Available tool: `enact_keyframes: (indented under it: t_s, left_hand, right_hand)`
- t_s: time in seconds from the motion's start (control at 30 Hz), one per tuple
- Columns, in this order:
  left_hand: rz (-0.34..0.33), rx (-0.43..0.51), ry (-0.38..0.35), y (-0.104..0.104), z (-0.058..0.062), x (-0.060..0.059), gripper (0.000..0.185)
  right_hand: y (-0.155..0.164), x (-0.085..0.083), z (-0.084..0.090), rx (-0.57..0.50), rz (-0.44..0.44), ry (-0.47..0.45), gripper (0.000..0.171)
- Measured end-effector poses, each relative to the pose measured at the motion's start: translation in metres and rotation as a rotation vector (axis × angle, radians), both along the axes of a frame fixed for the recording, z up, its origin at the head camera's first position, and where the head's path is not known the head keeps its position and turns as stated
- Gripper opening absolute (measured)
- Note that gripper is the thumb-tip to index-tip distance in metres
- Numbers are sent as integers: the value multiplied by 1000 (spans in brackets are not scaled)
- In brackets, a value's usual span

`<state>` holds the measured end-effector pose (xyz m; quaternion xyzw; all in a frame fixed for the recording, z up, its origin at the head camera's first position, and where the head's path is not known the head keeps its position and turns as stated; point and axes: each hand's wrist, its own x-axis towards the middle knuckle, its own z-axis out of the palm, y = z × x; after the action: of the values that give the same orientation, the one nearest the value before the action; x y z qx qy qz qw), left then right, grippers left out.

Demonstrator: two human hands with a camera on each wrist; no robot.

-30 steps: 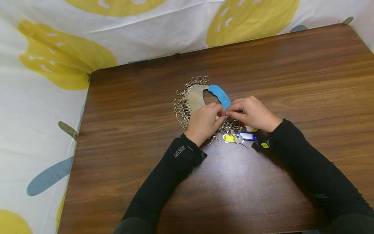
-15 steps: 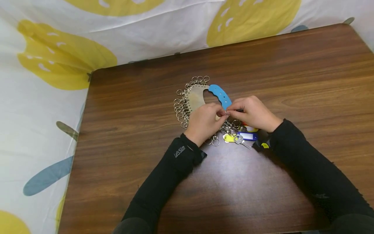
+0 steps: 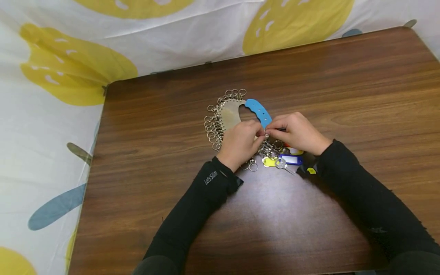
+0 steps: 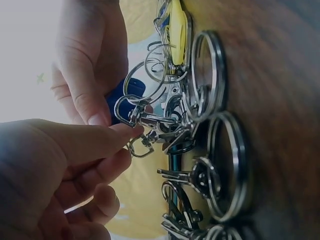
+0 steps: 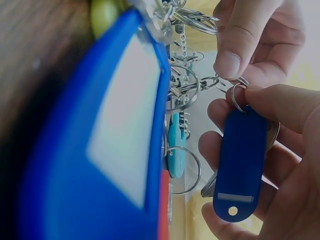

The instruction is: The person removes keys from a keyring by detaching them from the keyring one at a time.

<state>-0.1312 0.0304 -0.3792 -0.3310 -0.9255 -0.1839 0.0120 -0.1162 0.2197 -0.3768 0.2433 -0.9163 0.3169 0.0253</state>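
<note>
A metal key-holder plate (image 3: 231, 113) with a light blue handle (image 3: 258, 110) lies on the brown table (image 3: 172, 152), edged with several clasps and split rings (image 3: 212, 128). My left hand (image 3: 258, 135) pinches one small swivel clasp (image 4: 136, 131) at the plate's near edge. My right hand (image 3: 272, 130) meets it fingertip to fingertip and pinches the split ring (image 5: 237, 98) of a dark blue key tag (image 5: 241, 161), held right against that clasp. Whether ring and clasp are linked is hidden by the fingertips.
Near the right wrist lie a yellow tag (image 3: 269, 162), a blue tag with a white label (image 3: 291, 159) and a small silver key (image 3: 282, 164). Two loose rings (image 3: 251, 165) sit by the left wrist. A white cloth with yellow shapes (image 3: 68, 65) borders the table's back and left.
</note>
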Motion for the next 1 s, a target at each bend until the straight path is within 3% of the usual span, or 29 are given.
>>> enact_keyframes:
  t_s: [0.23, 0.53, 0.87, 1.0]
  left_hand:
    - [15, -4, -51, 0, 0, 0, 14]
    - [53, 74, -63, 0, -1, 0, 17]
    - [20, 35, 7, -2, 0, 1, 11]
    - [24, 29, -1, -2, -1, 0, 12]
  right_hand:
    - [0, 0, 0, -1, -5, -3, 12]
    - [1, 0, -2, 7, 9, 36, 12]
    - [-2, 0, -2, -3, 13, 15, 12]
    - [-2, -1, -2, -4, 13, 33, 12]
